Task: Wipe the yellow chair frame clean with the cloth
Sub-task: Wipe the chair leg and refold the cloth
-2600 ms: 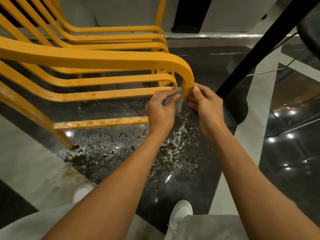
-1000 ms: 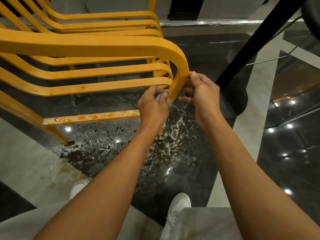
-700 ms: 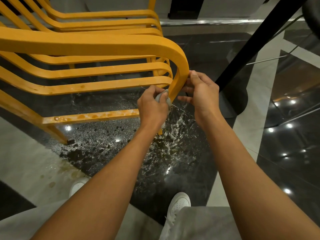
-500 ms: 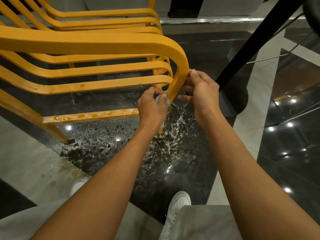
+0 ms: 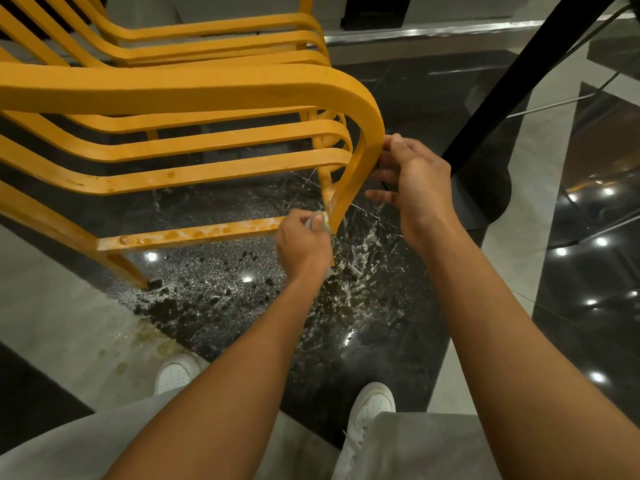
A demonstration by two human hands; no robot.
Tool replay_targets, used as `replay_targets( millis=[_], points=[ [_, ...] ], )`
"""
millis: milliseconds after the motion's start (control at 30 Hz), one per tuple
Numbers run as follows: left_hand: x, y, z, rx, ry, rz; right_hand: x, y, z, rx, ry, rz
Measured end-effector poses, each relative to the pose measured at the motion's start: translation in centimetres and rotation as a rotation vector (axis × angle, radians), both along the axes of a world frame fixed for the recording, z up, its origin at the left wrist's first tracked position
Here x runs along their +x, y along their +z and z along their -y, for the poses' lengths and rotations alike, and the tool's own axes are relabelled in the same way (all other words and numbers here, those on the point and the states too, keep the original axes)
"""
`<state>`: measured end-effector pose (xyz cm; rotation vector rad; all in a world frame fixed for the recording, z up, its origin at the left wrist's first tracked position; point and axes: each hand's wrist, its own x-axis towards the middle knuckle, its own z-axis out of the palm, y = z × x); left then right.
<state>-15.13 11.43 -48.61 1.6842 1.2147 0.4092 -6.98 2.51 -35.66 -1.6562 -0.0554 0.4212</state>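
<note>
The yellow chair frame (image 5: 194,90) fills the upper left, its broad armrest bending down into a front leg. My left hand (image 5: 303,244) grips a small grey cloth (image 5: 317,221) bunched against the lower part of that leg, just above the stained lower crossbar. My right hand (image 5: 414,181) is on the other side of the leg near the bend, thumb and upper fingers touching the bar, lower fingers spread and straight. Most of the cloth is hidden inside my left fist.
Wet splashes and dirt cover the dark polished floor (image 5: 346,306) below the leg. A black slanted pole (image 5: 512,71) with a round base stands just right of my right hand. My white shoes (image 5: 370,408) are at the bottom. Yellowish stains mark the pale floor strip (image 5: 86,334).
My left hand has slid the cloth down the leg from the bend toward the lower crossbar. My right hand's lower fingers have loosened and spread away from the bar.
</note>
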Motion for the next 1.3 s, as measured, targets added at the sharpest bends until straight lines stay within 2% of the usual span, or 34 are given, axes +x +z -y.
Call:
replay_targets(
  millis=[267,633,800,967,1133,1300],
  points=[
    [2.7,-0.2,-0.6,0.146,-0.042,-0.185,0.2,-0.2,-0.2,-0.012,-0.007,0.004],
    [2.6,-0.6,-0.8,-0.141,0.092,0.022,-0.1,0.2,-0.7,-0.005,-0.034,-0.023],
    [1.9,-0.7,-0.2,-0.141,0.078,0.135,-0.1,0.3,-0.6,-0.019,-0.030,-0.016],
    [2.5,-0.5,-0.8,-0.138,0.093,0.088,-0.3,0.4,-0.7,-0.009,-0.027,-0.022],
    [1.9,-0.9,-0.1,-0.136,0.097,0.182,-0.2,0.5,-0.6,-0.007,-0.019,-0.027],
    [2.4,-0.2,-0.8,-0.123,0.086,0.146,-0.3,0.8,-0.6,0.010,-0.014,-0.033]
  ],
)
